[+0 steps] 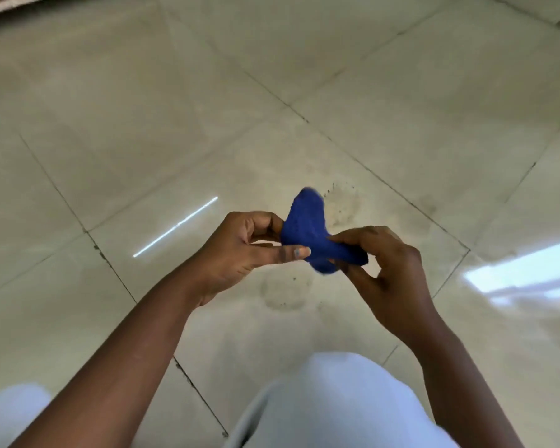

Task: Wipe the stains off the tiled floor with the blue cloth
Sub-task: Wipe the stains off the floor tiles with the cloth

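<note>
Both my hands hold a small, bunched blue cloth point(307, 231) in the air above the cream tiled floor point(149, 130). My left hand point(243, 250) pinches its left side between thumb and fingers. My right hand point(382, 263) grips its right end. On the tile below lie two ring-shaped dirty stains: one stain point(341, 205) with dark specks just beyond the cloth, and a second stain point(286, 292) under and between my wrists. A fainter smudge point(429, 202) shows further right.
My knees in light clothing fill the bottom right point(343, 405) and bottom left point(10, 412). Dark grout lines cross the floor diagonally. A brown edge point(10, 3) sits at the top left corner. Bright light reflections lie on the tiles at left and right.
</note>
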